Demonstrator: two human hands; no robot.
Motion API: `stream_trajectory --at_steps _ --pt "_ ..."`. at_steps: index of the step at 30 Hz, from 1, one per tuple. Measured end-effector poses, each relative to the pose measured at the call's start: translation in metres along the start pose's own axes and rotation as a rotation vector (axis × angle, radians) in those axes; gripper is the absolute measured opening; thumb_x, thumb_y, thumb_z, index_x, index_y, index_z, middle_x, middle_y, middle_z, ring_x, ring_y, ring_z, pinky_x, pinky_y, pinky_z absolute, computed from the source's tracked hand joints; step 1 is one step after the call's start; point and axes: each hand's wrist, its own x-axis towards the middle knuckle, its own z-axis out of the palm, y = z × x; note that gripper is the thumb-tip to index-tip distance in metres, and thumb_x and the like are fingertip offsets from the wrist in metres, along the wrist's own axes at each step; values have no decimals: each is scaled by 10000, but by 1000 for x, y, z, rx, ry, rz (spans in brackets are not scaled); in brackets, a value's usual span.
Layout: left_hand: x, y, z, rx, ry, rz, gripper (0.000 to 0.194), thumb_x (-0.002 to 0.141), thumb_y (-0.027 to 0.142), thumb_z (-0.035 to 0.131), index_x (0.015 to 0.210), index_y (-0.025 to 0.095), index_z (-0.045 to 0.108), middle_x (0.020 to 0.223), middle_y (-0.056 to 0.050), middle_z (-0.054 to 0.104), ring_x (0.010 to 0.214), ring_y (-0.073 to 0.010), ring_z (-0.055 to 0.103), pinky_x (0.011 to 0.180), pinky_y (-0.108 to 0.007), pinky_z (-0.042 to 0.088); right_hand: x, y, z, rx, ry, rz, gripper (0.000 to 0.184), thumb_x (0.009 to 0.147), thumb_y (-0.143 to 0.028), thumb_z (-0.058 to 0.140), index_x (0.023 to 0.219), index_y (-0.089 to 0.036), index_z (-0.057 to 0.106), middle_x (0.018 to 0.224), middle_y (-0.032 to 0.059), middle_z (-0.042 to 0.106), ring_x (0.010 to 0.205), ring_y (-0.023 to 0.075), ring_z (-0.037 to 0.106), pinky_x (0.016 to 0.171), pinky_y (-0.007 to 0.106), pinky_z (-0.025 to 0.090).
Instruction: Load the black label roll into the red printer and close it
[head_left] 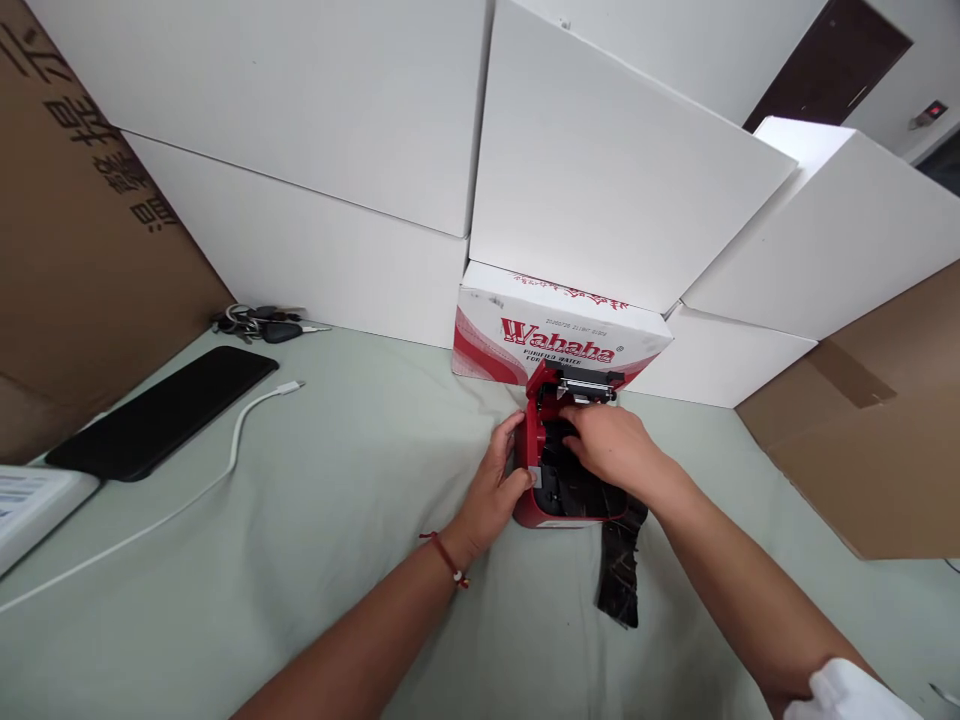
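Note:
A small red machine [568, 521] that looks like a label printer stands on the cloth with its lid [581, 380] raised. My left hand [495, 490] is closed on the machine's left wall, thumb near a grey tab. My right hand [611, 445] reaches inside from the right, thumb and forefinger bent inward near the back of the bay; what lies between them is hidden. Crinkled black film lines the bay. A black strip [621, 575] of the same look hangs over the front right edge and lies on the cloth.
A Wahaha carton [491, 340] stands right behind the machine, against white panels [600, 160]. To the left lie a black phone-like slab [172, 410], keys [262, 323], a white cable [238, 440] and a white box [41, 505]. Cardboard [862, 440] borders the right side.

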Motion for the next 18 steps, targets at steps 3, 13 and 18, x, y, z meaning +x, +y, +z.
stream_trajectory --at_steps 3,13,18 --pt "1 -7 -3 6 1 5 776 803 186 573 1559 230 402 1661 -123 464 1575 -336 400 1346 -567 266 18 -11 7 -48 -48 16 277 940 -199 664 1196 -178 767 1199 168 797 1099 350 759 813 372 527" --pt "1 -2 -5 7 -8 4 708 831 193 585 1522 239 435 1644 -126 475 1563 -339 422 1333 -566 296 -85 40 -23 460 110 -32 339 1059 -491 529 1292 -282 658 972 18 778 759 190 684 701 291 501" --pt "1 1 -5 -11 7 -21 701 828 238 603 1513 218 455 1628 -134 500 1538 -342 448 1323 -569 306 -125 107 4 351 -51 182 340 1031 -492 530 1243 -276 685 850 17 747 730 216 657 673 312 479"
